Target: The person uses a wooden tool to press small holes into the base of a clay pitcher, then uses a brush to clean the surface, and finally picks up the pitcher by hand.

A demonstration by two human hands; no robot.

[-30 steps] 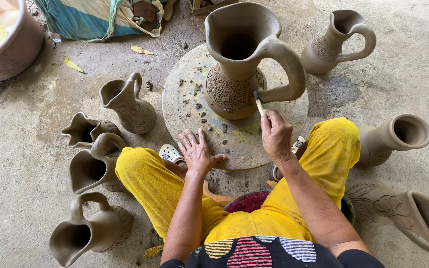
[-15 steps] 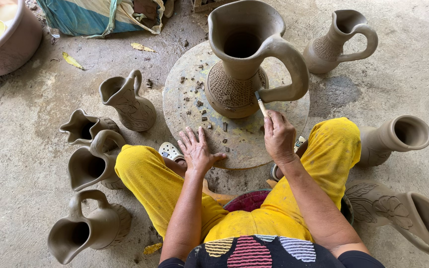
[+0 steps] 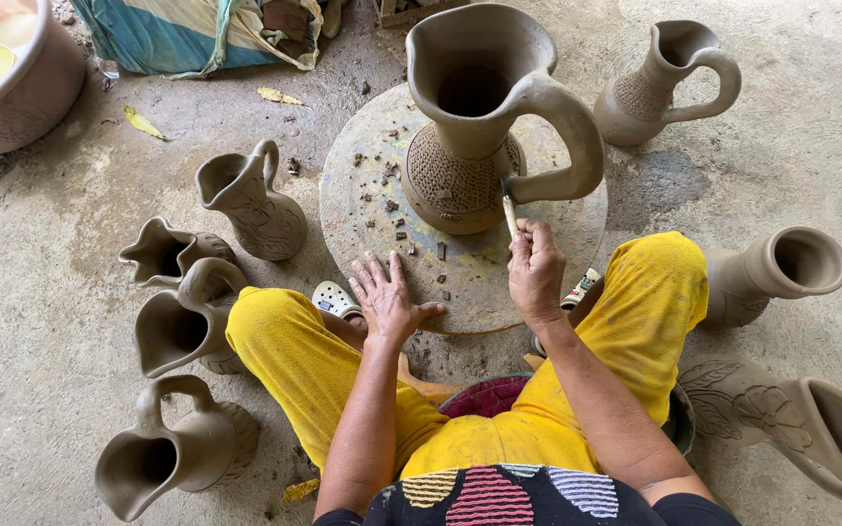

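Observation:
A large unfired clay jug with a curved handle and a pierced, patterned belly stands on a round turntable on the floor. My right hand grips a thin carving tool, whose tip touches the jug's lower belly below the handle. Flat on the turntable's near edge rests my left hand, fingers spread. Small clay cut-outs are scattered over the turntable. My legs in yellow trousers are folded around the near side of the wheel.
Several more clay jugs surround me: three at left, a star-rimmed pot, one at back right, two lying at right. A basin sits at far left, a sack behind.
The jug has turned slightly on the turntable and my right hand with the tool has shifted a little along its belly. My left hand stays on the wheel.

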